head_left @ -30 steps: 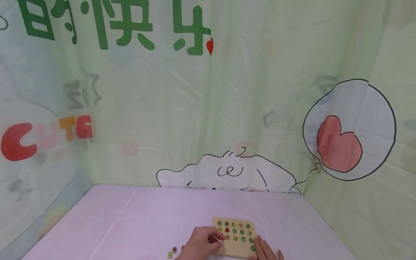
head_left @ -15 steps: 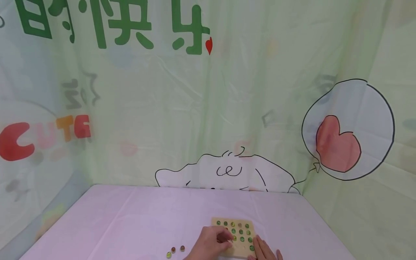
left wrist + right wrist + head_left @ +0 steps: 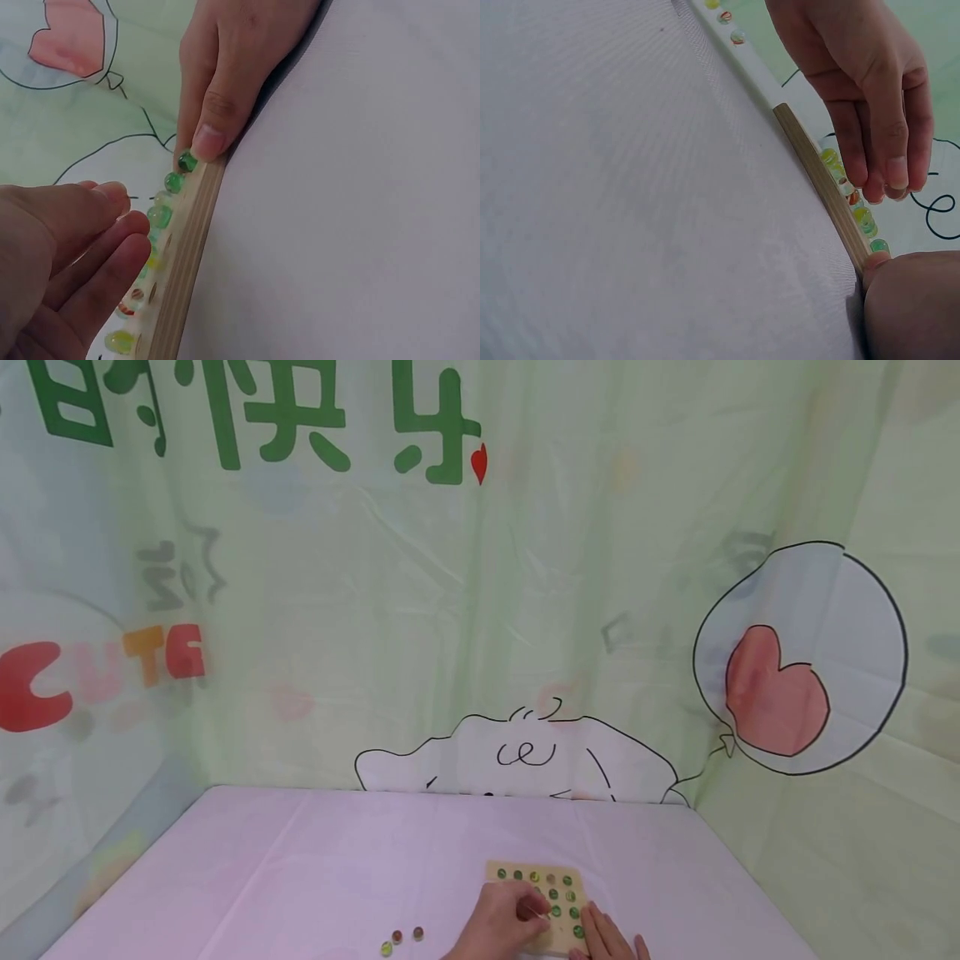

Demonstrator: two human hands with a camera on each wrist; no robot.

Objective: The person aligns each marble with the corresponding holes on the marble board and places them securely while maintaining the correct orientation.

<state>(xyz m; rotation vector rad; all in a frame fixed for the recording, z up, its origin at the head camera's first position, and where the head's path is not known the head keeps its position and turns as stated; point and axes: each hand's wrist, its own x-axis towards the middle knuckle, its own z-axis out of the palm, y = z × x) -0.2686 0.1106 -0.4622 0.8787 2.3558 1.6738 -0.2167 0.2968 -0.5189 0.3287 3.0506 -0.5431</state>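
Note:
A light wooden board [image 3: 558,937] holds rows of glass marbles, mostly green and yellow. Above its left part, my left hand [image 3: 498,920] pinches a small marble [image 3: 894,193] between thumb and fingertips; only part of it shows. In the right wrist view the left hand [image 3: 866,82] comes down from above, with its fingertips over the rows. My right hand [image 3: 609,935] rests at the board's right edge, fingers straight along it. From the left wrist, the right hand's thumb [image 3: 209,141] shows pressing the near corner. The left hand covers part of the marble rows.
Left of the board, a yellow-green marble [image 3: 386,949] and two brownish marbles [image 3: 407,935] lie loose on the pale pink tablecloth [image 3: 300,868]. A printed curtain [image 3: 420,610] stands behind and along the sides of the table.
My left hand has moved to the right across the board, uncovering the loose marbles at left. The right hand has stayed at the board's edge; the head view has shifted slightly.

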